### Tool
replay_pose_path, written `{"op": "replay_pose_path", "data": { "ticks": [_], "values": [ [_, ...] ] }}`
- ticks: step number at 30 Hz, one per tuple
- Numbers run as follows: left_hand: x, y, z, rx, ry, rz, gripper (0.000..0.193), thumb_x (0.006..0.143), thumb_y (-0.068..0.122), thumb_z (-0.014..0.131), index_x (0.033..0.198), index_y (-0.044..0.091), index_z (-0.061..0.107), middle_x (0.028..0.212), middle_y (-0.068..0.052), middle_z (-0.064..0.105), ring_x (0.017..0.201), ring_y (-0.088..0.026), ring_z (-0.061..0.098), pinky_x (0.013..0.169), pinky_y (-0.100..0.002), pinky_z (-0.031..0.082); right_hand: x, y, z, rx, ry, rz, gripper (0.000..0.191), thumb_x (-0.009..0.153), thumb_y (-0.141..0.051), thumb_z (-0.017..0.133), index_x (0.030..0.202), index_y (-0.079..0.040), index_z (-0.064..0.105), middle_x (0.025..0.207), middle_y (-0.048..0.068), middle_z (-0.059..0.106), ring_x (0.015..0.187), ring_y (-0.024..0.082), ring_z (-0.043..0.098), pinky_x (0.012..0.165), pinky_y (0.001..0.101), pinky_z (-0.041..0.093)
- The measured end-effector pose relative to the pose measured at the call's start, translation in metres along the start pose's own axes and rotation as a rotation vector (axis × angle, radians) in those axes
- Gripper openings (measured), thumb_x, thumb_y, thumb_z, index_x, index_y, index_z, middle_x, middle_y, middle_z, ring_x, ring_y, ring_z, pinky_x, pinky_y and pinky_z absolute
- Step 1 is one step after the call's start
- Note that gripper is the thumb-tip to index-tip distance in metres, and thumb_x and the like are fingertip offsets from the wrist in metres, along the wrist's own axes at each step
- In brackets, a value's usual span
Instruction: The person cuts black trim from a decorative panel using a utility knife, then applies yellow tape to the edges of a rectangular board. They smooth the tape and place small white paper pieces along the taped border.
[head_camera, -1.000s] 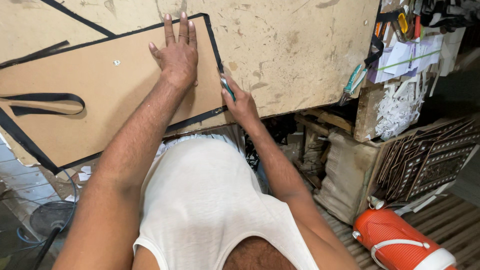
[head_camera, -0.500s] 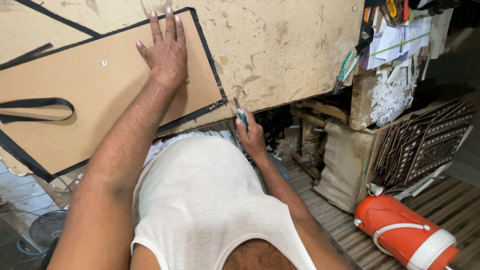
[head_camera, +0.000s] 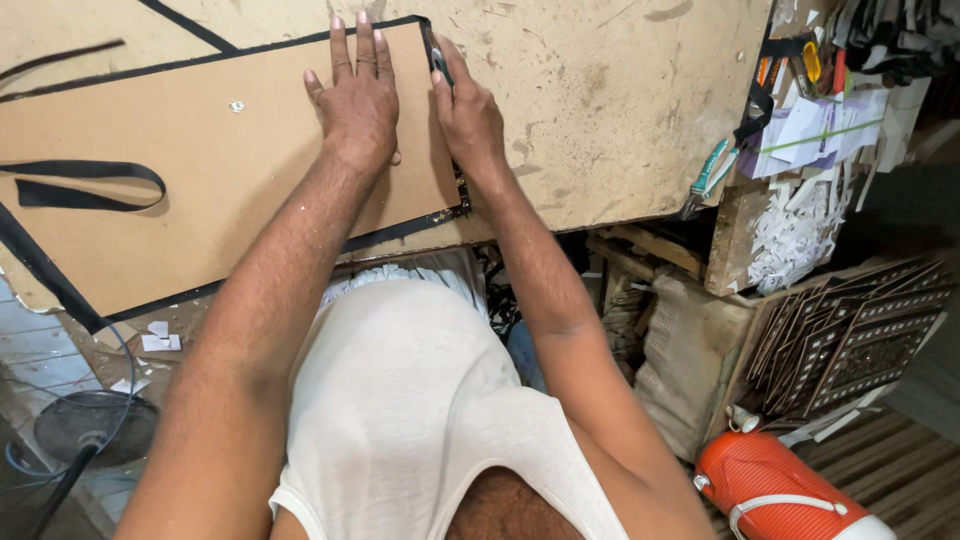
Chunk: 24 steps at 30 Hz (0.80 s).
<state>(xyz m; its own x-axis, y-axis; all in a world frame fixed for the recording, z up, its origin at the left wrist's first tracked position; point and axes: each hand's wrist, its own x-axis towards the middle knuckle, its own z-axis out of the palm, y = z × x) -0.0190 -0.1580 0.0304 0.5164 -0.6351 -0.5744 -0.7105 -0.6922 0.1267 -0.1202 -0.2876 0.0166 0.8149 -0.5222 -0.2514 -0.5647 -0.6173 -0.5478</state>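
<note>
A cluttered workshop surrounds a worn, stained plywood worktop (head_camera: 620, 110), with stacked patterned panels (head_camera: 850, 340) and an orange jug (head_camera: 770, 480) on the slatted floor to the lower right, and a floor fan (head_camera: 90, 430) at lower left. On the worktop lies a large brown board (head_camera: 200, 200) edged with a black border strip, a loose loop of black strip (head_camera: 80, 185) resting on it well to the left of the fingers. The left hand (head_camera: 362, 100) lies flat on the board, fingers spread and pressing down near its upper right corner. The right hand (head_camera: 470, 115) has come back up from below the table edge, where it was half a second ago, and now sits just beside the left, at the board's right edge. Its fingers are curled around a slim dark tool (head_camera: 438, 62), likely a knife, whose tip points up along the black border just past the fingertips. That return puts the tool at the top of the same edge once more, which suggests another pass down the border is being set up. The board itself looks stiff and matte, with a small pale fleck on its face to the left of the left hand, and its black edging looks ragged near the lower right corner, below the right wrist. A pair of green-handled pliers (head_camera: 712, 172) hangs at the table's right side, well apart from both hands.
</note>
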Motion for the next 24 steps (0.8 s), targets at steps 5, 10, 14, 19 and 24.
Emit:
{"op": "replay_pose_path", "data": {
  "ticks": [5,10,14,19,24],
  "values": [
    [-0.001,0.001,-0.005,0.0,0.0,-0.006,0.158,0.05,0.049,0.102,0.165,-0.002,0.006,0.17,-0.024,-0.006,0.153,-0.047,-0.003,0.107,-0.072,0.039,0.016,-0.004,-0.001,-0.027,0.059,-0.099,0.051,0.107,-0.031,0.055,0.156,-0.028,0.04,0.093,0.009,0.081,0.079,0.021,0.081,0.072,0.0389,0.068],
    [0.001,0.0,-0.002,0.027,0.008,0.001,0.158,0.051,0.05,0.101,0.165,-0.002,0.006,0.169,-0.027,-0.006,0.152,-0.05,-0.004,0.106,-0.071,0.04,0.017,-0.002,-0.001,0.004,0.003,-0.051,0.051,0.106,-0.03,0.055,0.155,-0.03,0.04,0.101,0.011,0.08,0.085,0.022,0.082,0.078,0.0397,0.065],
    [0.003,0.001,-0.001,0.041,0.013,-0.007,0.159,0.049,0.052,0.1,0.165,-0.002,0.006,0.17,-0.026,-0.006,0.151,-0.049,-0.005,0.106,-0.071,0.04,0.021,-0.001,0.0,0.019,0.1,-0.223,0.053,0.105,-0.028,0.059,0.155,-0.03,0.041,0.112,0.011,0.08,0.088,0.023,0.08,0.079,0.0416,0.066],
    [-0.001,0.004,-0.002,0.044,0.017,-0.006,0.16,0.05,0.055,0.099,0.166,-0.001,0.005,0.171,-0.023,-0.006,0.153,-0.047,-0.006,0.106,-0.071,0.04,0.008,-0.001,-0.008,0.025,-0.109,0.074,0.051,0.106,-0.032,0.056,0.155,-0.034,0.043,0.093,0.007,0.08,0.068,0.018,0.076,0.072,0.0379,0.066],
    [-0.001,0.005,-0.004,0.027,0.024,-0.017,0.161,0.05,0.057,0.098,0.166,0.0,0.003,0.171,-0.021,-0.009,0.153,-0.046,-0.007,0.108,-0.072,0.039,-0.124,0.016,-0.032,-0.021,0.026,-0.149,0.051,0.106,-0.022,0.062,0.155,-0.029,0.05,0.084,0.012,0.073,0.072,0.022,0.071,0.066,0.0388,0.061]
  ]
}}
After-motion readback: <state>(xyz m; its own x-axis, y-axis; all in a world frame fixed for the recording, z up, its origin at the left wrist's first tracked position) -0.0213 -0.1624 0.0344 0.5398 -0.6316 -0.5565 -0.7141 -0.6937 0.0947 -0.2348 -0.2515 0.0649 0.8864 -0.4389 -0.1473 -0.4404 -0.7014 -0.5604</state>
